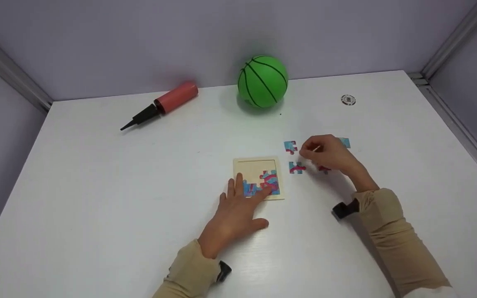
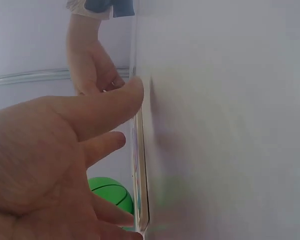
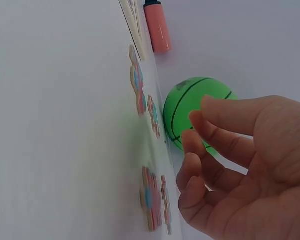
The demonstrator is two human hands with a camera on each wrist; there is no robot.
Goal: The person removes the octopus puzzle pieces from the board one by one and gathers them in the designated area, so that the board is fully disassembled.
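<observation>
A wooden puzzle tray point(image 1: 256, 164) lies on the table with several joined blue and pink jigsaw pieces point(image 1: 270, 179) along its bottom and right. My left hand point(image 1: 234, 211) is spread with straight fingers over the tray's lower left, its index finger across the joined pieces. To the right, my right hand point(image 1: 327, 153) hovers above loose jigsaw pieces, fingers loosely bent and nothing between them. Two loose pieces, an upper one point(image 1: 290, 146) and a lower one point(image 1: 295, 167), lie left of it. Another piece point(image 1: 345, 142) shows behind the hand, and one point(image 1: 324, 169) is partly hidden below it.
A green ball point(image 1: 263, 82) stands at the table's back, against the wall. Left of it lies a red and black hand pump point(image 1: 176, 98). A round chip point(image 1: 348, 99) sits at the back right. Walls enclose the back and sides.
</observation>
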